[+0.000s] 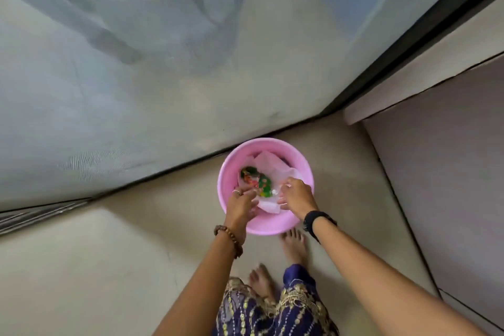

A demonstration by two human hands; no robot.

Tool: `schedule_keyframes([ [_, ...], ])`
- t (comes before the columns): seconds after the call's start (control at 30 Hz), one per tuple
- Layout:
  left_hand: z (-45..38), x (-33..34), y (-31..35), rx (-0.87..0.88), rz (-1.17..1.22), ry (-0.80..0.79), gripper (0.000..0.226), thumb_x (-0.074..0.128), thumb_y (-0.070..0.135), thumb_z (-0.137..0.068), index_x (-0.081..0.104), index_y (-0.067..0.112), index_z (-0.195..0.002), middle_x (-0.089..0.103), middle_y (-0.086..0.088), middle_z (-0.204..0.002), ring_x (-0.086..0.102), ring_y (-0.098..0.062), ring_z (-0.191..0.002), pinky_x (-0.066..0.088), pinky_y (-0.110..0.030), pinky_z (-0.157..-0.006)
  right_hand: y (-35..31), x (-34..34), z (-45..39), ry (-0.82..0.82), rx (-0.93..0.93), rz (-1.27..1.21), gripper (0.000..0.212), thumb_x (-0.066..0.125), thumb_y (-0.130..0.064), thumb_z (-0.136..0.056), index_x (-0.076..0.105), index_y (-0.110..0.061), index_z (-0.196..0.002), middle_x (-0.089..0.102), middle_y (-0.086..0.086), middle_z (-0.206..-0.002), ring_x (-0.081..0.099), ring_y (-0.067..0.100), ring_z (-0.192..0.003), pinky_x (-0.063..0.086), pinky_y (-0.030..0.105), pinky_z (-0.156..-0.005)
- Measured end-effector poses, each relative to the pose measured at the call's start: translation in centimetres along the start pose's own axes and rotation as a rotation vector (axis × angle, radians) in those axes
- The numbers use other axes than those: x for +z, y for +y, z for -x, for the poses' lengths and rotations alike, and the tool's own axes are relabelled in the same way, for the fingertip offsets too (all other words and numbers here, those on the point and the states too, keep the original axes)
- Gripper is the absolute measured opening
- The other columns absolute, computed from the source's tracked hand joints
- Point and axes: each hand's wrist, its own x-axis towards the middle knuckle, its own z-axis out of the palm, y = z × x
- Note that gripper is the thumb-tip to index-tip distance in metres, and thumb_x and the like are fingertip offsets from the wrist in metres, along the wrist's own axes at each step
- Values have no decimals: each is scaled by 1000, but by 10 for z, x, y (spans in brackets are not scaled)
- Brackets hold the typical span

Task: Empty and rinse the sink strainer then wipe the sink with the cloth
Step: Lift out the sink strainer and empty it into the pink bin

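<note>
A frosted, mesh-covered glass panel fills the upper left of the head view, its dark frame running diagonally down to a beige tiled floor. On the right, a pale cabinet side rises from the floor under a light ledge.

On the floor, close against the base of the panel, stands a round pink plastic bin. A white plastic liner lies crumpled inside it, with colourful red and green scraps lying on the liner near the bin's left wall.

A person stands over the bin, bare feet just behind it on the tiles, a blue garment with gold embroidery showing at the bottom edge. Both arms reach down into the bin. The left hand, with a ring on one finger and a wooden bead bracelet at the wrist, has its fingers curled in at the liner's near edge beside the scraps. The right hand, a black wristband behind it, pinches the liner's right side with bent fingers.

The sink strainer cannot be made out; whether either hand holds it is unclear.
</note>
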Motion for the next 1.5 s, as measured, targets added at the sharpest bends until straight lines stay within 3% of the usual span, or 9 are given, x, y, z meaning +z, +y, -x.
schedule_keyframes([
  [0.13, 63, 10, 20, -54, 89, -27, 13, 45, 10, -93, 55, 4, -99, 60, -7, -79, 57, -16, -66, 51, -24, -59, -32, -38, 60, -4, 28, -248, 22, 40, -6, -91, 62, -1, -94, 62, 13, -75, 57, 18, -53, 51, 24, -49],
  [0.27, 183, 41, 76, -27, 153, -136, 18, 46, 11, -91, 59, 9, -78, 55, 1, -53, 49, -9, -42, 41, -18, -42, -89, -109, 182, -30, -47, -470, 23, 44, -9, -89, 60, -12, -74, 55, 3, -59, 49, 13, -42, 41, 20, -39],
  [0.4, 326, 83, 124, 80, 54, -400, 53, 36, 16, -89, 56, 16, -41, 46, 3, -34, 40, -7, -28, 31, -13, -31, -132, -190, 326, -76, -257, -578, 25, 44, -12, -88, 60, -13, -69, 51, -4, -50, 44, 7, -37, 33, 16, -35],
  [0.53, 456, 120, 153, 194, 61, -665, 41, 36, 20, -85, 49, 16, -46, 35, 6, -31, 31, -7, -25, 26, -12, -28, -145, -268, 456, -65, -464, -684, 30, 40, -14, -91, 57, -16, -66, 49, -8, -44, 41, 6, -35, 31, 16, -34],
  [0.93, 635, 370, 111, 518, -529, -982, 50, 37, 27, -94, 47, 20, -45, 37, 8, -35, 34, -6, -31, 28, -15, -34, -28, -494, 605, 506, -623, -986, 31, 41, -14, -93, 57, -15, -66, 50, -6, -41, 41, 6, -32, 28, 16, -33],
  [1.13, 645, 537, 32, 656, -838, -1013, 46, 32, 18, -94, 46, 15, -51, 43, -3, -47, 39, -15, -44, 29, -24, -46, 78, -600, 590, 960, -450, -926, 25, 46, -18, -93, 60, -16, -73, 61, -6, -54, 53, 0, -43, 41, 12, -41],
  [1.3, 649, 643, -31, 964, -1227, -1026, 34, 42, 16, -93, 51, 16, -60, 52, -1, -58, 50, -12, -50, 43, -25, -55, 174, -670, 580, 1170, -197, -663, 25, 44, -22, -96, 61, -4, -88, 66, 11, -85, 62, 24, -77, 47, 30, -66],
  [1.4, 645, 682, -61, 932, -1255, -1022, 23, 48, 15, -92, 52, 16, -69, 55, -1, -67, 53, -11, -58, 46, -19, -55, 214, -697, 572, 1295, -58, -404, 18, 48, -22, -95, 60, -9, -91, 62, 5, -92, 61, 22, -86, 45, 19, -64],
  [1.5, 635, 704, -78, 819, -1218, -1004, 23, 48, 10, -91, 49, 16, -69, 57, -10, -81, 54, -17, -66, 48, -23, -60, 240, -707, 560, 1292, 113, -134, 34, 52, -28, -93, 53, -10, -123, 53, 8, -128, 52, 23, -116, 47, 28, -93],
])
